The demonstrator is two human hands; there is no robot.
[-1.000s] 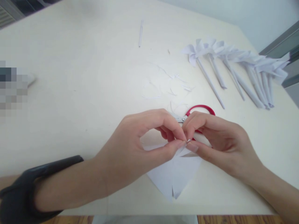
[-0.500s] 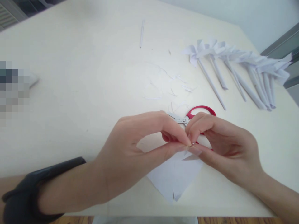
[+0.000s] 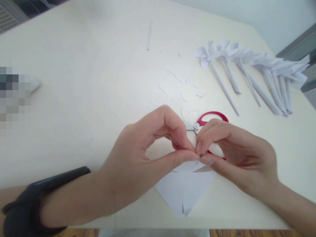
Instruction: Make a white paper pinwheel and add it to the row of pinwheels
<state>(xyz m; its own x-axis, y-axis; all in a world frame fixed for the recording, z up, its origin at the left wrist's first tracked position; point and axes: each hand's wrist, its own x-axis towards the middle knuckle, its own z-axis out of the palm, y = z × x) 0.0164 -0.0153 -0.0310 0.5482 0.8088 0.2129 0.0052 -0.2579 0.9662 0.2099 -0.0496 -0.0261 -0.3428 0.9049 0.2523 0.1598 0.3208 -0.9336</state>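
Pinching the top corner of a folded white paper (image 3: 184,191) between both my hands, low on the pale table (image 3: 74,98).

My left hand (image 3: 138,164) and right hand (image 3: 237,158) meet fingertip to fingertip, thumbs and forefingers closed on the paper, I think at one fold. Red-handled scissors (image 3: 204,120) lie just behind my right hand, paper scraps (image 3: 177,89) beyond, a row of paper pinwheels (image 3: 249,69) at the far right, near a pale wall (image 3: 247,13).

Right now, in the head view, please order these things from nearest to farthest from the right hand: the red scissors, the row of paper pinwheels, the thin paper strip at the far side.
1. Red scissors: just behind the right hand, partly hidden by its fingers.
2. Row of paper pinwheels: farther back, to the right.
3. Thin paper strip: farthest, at the table's far side, left of the pinwheels.
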